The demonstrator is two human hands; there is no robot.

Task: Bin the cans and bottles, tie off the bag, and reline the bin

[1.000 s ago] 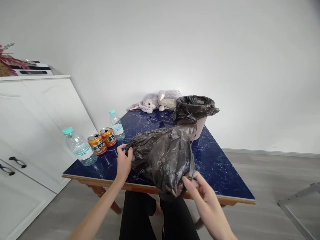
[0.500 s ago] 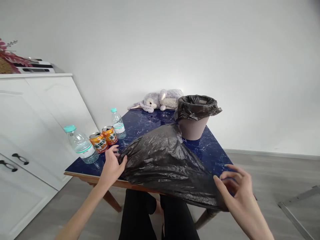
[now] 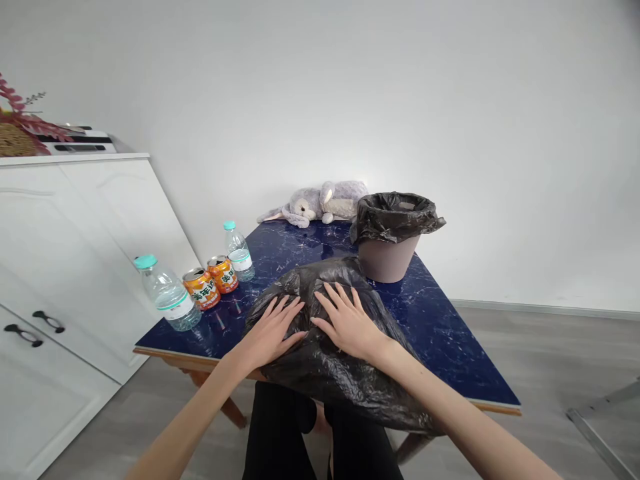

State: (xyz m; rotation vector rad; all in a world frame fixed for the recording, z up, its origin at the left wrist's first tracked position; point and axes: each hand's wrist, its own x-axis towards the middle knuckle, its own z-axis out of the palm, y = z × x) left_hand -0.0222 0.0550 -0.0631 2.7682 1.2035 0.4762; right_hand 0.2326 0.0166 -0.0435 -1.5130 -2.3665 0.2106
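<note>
A black plastic bag (image 3: pixel 345 373) lies spread over the near part of the blue table, puffed up and hanging past the front edge. My left hand (image 3: pixel 273 331) rests on its left side, fingers spread and palm down. Close beside it, my right hand (image 3: pixel 347 321) presses flat on the middle of the bag, its fingers also apart. Behind the bag stands a pinkish-grey bin (image 3: pixel 387 257) with a black liner (image 3: pixel 397 217) folded over its rim. What lies under the bag is hidden.
Two clear bottles with teal caps, one nearer (image 3: pixel 173 297) and one farther (image 3: pixel 240 253), flank two orange cans (image 3: pixel 203 288) on the table's left. A plush rabbit (image 3: pixel 320 200) lies against the wall. A white cabinet (image 3: pixel 90 253) stands left of the blue marbled table (image 3: pixel 450 347).
Both hands have moved inward from the bag's sides onto its top, the right one travelling far to the left. The bag's top has flattened somewhat under them.
</note>
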